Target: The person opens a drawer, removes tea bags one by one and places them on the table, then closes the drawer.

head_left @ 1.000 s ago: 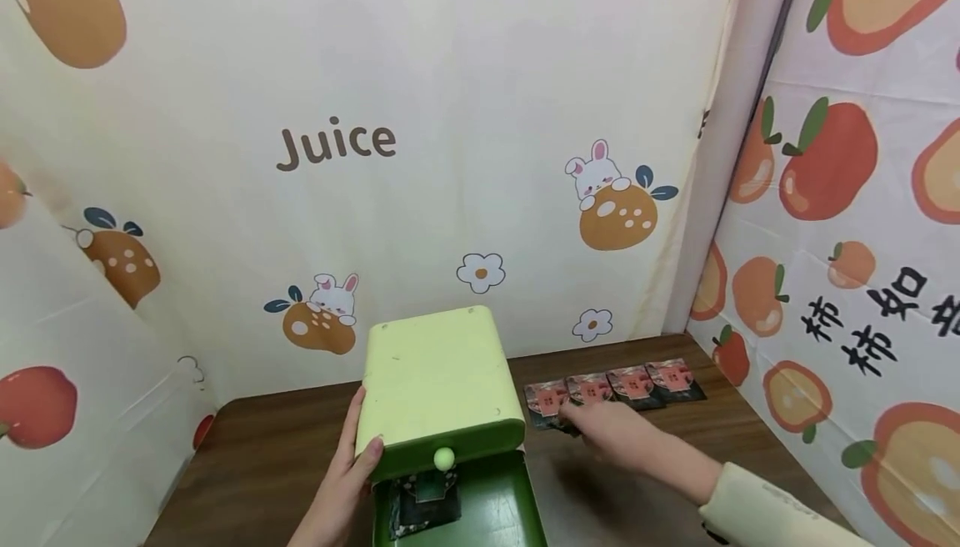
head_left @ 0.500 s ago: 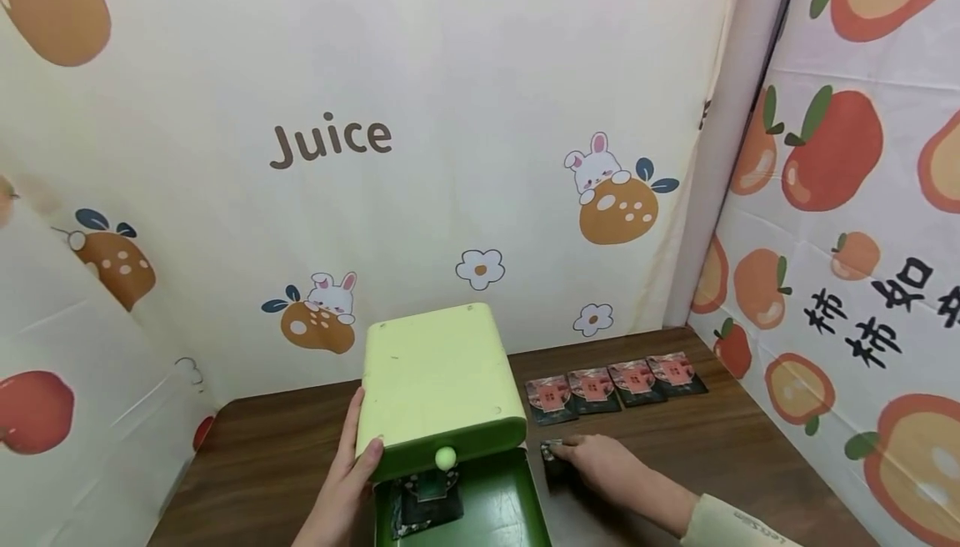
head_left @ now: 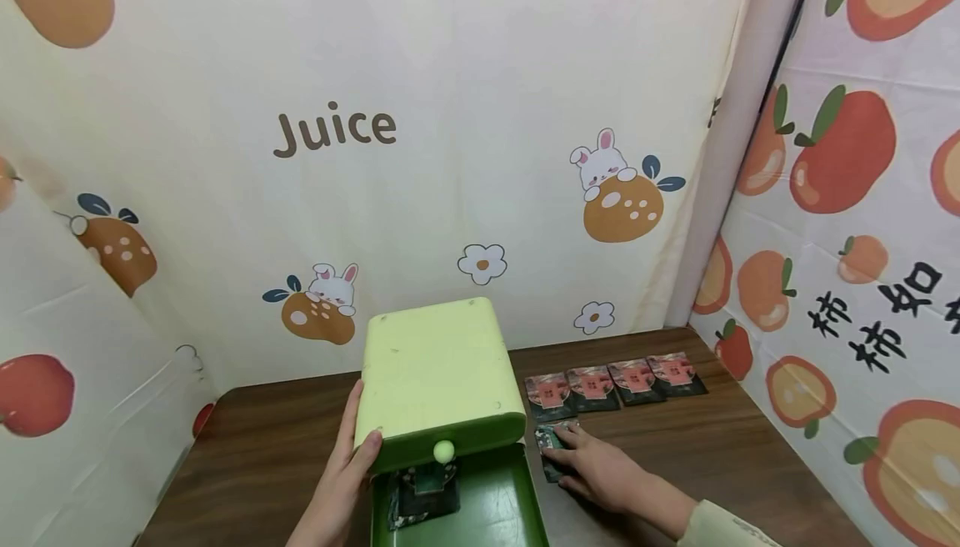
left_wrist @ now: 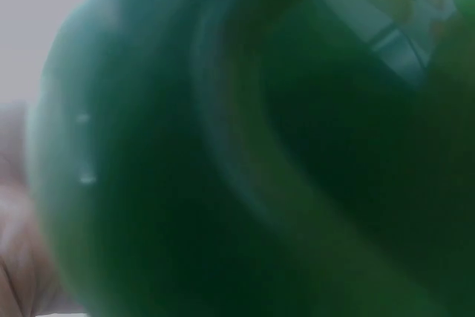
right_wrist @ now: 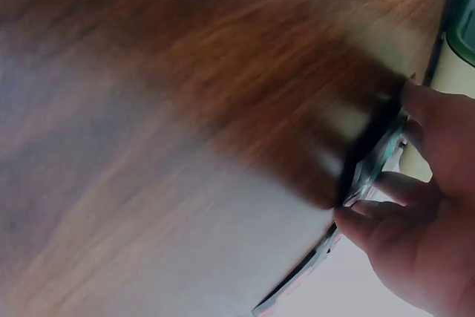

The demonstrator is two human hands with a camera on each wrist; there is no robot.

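Markings: the back curtain (head_left: 450, 55) carries "Juice" left of centre in the head view. The right curtain (head_left: 810, 263) carries the characters "柿", "柿" and "如"; one further character is cut off at the right edge. The lettering on the sleeve (head_left: 720, 524) at lower right is too small to read, as is any print on the packets.

Left hand (head_left: 339, 468): located at bottom, left of centre. It grips the left side of the pale green box (head_left: 438, 372), thumb against the front corner, fingers along the side wall. The left wrist view shows mainly blurred green surface.

Right hand (head_left: 603, 468): located below and right of centre. Fingers are extended and spread, tips touching a dark packet (head_left: 547, 441) on the table (head_left: 270, 430), just right of the box.

Four packets (head_left: 628, 380) with red panels stand in a slanting row above the right hand. The green drawer (head_left: 506, 501) is pulled out at bottom centre, below the knob (head_left: 444, 452); dark packets (head_left: 427, 499) lie in its left part.
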